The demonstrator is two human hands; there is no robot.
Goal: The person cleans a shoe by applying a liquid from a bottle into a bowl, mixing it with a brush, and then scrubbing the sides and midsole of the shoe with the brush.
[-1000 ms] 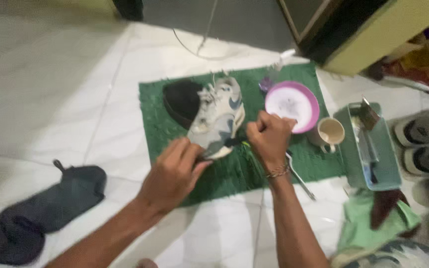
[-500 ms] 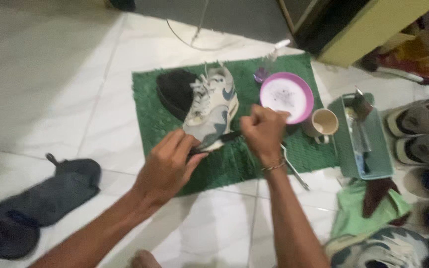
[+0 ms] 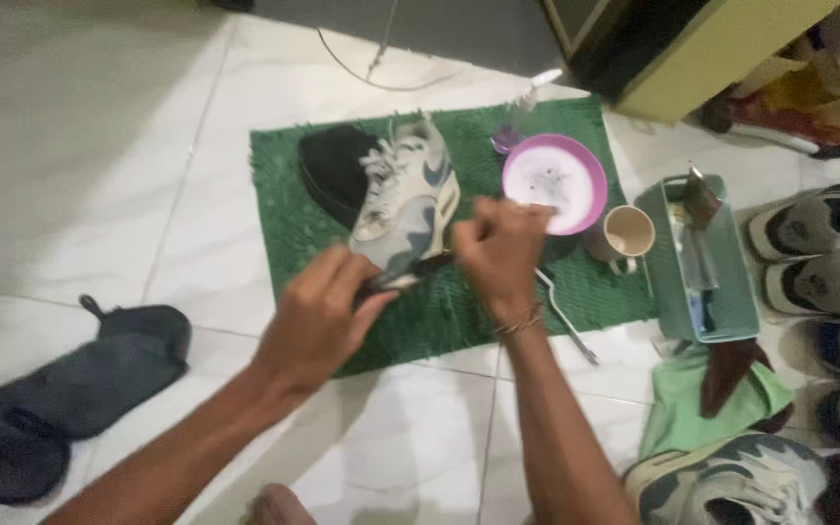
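Note:
A grey and white sneaker with a blue mark lies on a green mat, its toe toward me. My left hand grips the toe end of the sneaker. My right hand is closed around a dark brush handle whose tip touches the sneaker's toe. A black shoe lies just behind the sneaker on the mat.
On the mat stand a pink plate, a small spray bottle and a beige mug. A metal spoon, a teal tray of tools, a green cloth, several shoes and dark socks lie around.
Both hands and the sneaker have stayed together while the view drifted; the brush tip has worked slightly along the toe. Nothing was let go.

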